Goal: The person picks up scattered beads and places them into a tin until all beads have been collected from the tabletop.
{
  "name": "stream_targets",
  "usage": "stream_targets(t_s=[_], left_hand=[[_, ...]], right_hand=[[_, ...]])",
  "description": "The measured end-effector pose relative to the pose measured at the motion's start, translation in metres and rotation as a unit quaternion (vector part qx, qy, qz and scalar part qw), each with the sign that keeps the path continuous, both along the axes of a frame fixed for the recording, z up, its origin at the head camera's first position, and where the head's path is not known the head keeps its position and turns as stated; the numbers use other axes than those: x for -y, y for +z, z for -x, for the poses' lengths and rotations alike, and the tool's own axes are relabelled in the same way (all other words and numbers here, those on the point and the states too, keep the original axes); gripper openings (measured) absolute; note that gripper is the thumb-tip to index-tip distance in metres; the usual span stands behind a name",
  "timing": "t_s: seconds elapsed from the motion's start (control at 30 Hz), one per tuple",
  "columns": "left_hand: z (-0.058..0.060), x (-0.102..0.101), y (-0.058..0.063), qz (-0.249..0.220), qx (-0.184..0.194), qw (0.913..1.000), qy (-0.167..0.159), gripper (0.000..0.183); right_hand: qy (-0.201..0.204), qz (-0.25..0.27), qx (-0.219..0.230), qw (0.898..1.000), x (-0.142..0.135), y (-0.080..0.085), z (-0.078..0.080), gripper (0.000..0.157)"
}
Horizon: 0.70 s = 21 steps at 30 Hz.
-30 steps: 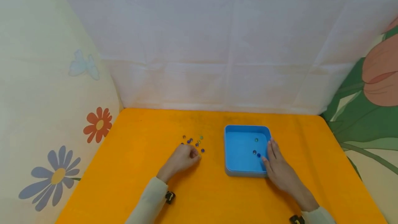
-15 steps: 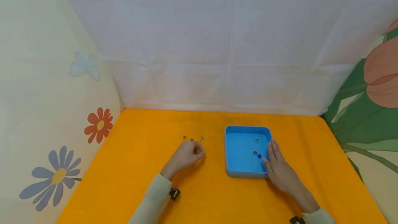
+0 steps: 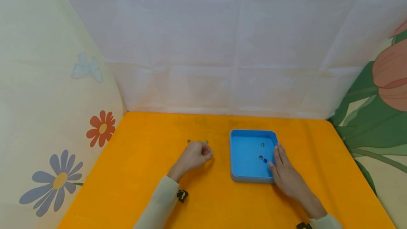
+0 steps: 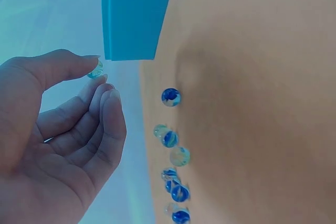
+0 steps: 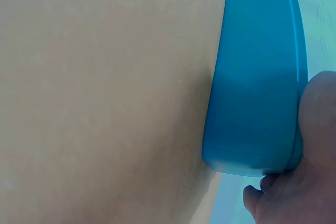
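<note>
My left hand [image 3: 192,156] is over the table, left of a square blue box [image 3: 243,167]. Between its thumb and index finger it pinches a clear yellow-green glass marble [image 4: 95,70], raised off the table. Several loose marbles lie beside and below that hand, among them a blue one [image 4: 171,97] and a pale one [image 4: 180,156]; in the head view the hand hides most of them. My right hand [image 3: 290,179] holds the box at its right wall, thumb over the rim and fingers along the outside. Inside the box lie a green marble [image 3: 262,145], a dark one [image 3: 261,157] and a blue one [image 3: 265,160].
An orange cloth covers the table [image 3: 127,186]. Behind it hangs a white cloth [image 3: 178,45], with flower-printed sheets at the left [image 3: 41,116] and right [image 3: 375,130].
My left hand has shifted right and slightly away from me, now holding the marble up toward the box and covering more of the loose marbles. My right hand and the box have stayed put.
</note>
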<state>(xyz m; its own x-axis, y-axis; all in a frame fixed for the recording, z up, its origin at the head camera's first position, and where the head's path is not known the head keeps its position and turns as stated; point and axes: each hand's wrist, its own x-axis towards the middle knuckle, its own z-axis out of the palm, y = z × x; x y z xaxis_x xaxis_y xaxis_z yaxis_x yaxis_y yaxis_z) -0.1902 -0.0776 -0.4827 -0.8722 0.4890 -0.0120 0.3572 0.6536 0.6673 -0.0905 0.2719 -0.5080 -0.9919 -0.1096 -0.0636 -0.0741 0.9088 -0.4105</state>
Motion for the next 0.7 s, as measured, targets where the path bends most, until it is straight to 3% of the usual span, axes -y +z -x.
stream_targets(t_s=[0.7], left_hand=[[0.007,-0.037,0.017,-0.023,0.021,0.9995,-0.001,0.016]], right_hand=[[0.001,0.004,-0.003,1.0,0.0,-0.001,-0.001,0.076]])
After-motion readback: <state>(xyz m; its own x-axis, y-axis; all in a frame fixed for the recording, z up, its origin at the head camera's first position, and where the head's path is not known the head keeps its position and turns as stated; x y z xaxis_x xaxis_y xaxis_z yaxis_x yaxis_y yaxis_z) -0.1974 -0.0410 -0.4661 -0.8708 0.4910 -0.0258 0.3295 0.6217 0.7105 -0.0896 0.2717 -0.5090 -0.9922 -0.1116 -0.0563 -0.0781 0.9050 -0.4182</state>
